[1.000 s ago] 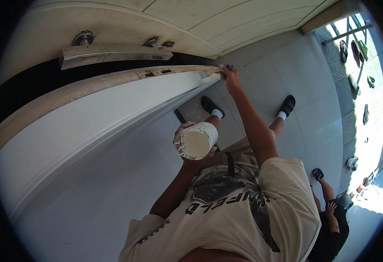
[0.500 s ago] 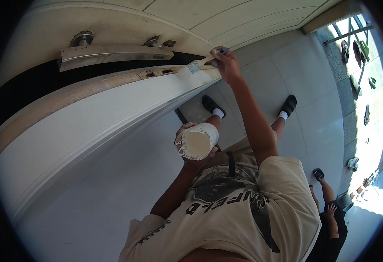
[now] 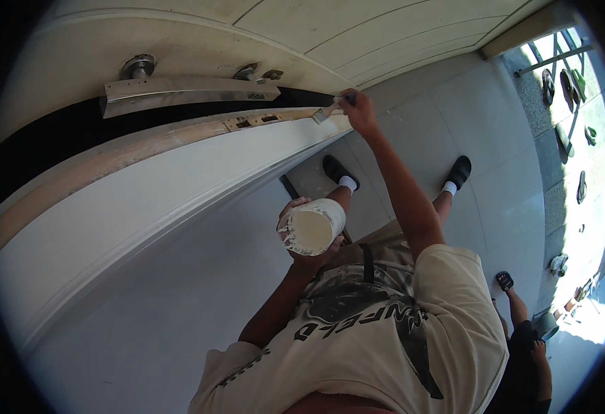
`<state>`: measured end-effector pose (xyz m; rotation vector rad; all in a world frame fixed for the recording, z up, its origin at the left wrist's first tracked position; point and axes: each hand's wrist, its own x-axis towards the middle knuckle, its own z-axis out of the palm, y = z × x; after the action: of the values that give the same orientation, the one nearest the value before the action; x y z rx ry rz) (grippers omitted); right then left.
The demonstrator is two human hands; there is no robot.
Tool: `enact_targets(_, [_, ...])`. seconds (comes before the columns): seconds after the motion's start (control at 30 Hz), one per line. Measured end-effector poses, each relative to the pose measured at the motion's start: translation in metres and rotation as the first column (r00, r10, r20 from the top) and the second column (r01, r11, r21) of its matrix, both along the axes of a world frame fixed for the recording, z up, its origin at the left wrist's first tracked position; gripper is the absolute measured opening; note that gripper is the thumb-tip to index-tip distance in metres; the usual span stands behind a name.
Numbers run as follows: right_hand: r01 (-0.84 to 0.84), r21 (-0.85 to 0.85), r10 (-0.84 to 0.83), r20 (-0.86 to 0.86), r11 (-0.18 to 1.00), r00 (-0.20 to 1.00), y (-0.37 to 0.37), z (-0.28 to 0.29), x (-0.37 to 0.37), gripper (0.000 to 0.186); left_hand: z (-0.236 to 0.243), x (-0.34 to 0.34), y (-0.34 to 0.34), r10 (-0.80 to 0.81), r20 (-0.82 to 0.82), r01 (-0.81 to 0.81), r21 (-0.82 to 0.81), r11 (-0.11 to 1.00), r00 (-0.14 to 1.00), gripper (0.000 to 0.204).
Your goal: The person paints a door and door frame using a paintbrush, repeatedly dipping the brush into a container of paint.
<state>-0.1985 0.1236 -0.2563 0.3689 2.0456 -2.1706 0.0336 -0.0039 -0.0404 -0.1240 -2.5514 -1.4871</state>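
Note:
My right hand (image 3: 359, 112) is closed around a paintbrush (image 3: 321, 114) with a blue-tipped handle. The bristles rest at the far end of the white door's (image 3: 178, 162) narrow edge, where bare wood shows beside the white face. Cupped in my left hand (image 3: 305, 261) in front of my waist is a round tub (image 3: 337, 214) with white smears around its rim. Creamy off-white paint (image 3: 312, 230) fills what shows of its inside. Fingers wrap the tub's side and underside, partly hidden by it.
Lock cut-outs (image 3: 247, 123) sit in the door's edge. Beyond it, a cream panelled door (image 3: 178, 41) carries a knob (image 3: 138, 67) and a long metal strip (image 3: 192, 93). Grey tiles (image 3: 413, 138) lie underfoot. Another person (image 3: 523, 352) is at lower right, with scattered footwear (image 3: 564, 138) outside.
My right hand and the brush have shifted slightly right and nearer along the door's edge. The tub stays nearly in place in my left hand. The other person's arm has moved.

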Motion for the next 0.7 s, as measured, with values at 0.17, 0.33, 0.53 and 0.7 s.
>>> enact_targets(0.17, [0.051,-0.757,-0.013,0.056,0.652,0.998,0.021,0.058,-0.008,0.013,-0.002,-0.005,0.005,-0.025,0.005,0.025,0.024,0.999,1.0,0.106])
enact_targets(0.33, [0.059,-0.612,0.1,0.223,0.788,0.97,0.038,-0.076,-0.011,0.014,-0.001,-0.011,0.014,-0.054,-0.002,0.054,0.002,0.999,0.999,0.107])
enact_targets(0.53, [0.015,0.453,-0.054,0.072,0.891,0.996,0.04,-0.085,-0.008,0.022,-0.002,-0.008,0.012,-0.041,-0.003,0.041,0.036,0.999,0.999,0.108])
enact_targets(0.7, [-0.042,-0.036,0.038,-0.107,0.998,0.994,0.005,0.047,-0.011,0.019,-0.003,-0.001,0.003,-0.008,0.007,0.008,-0.016,1.0,1.0,0.108])
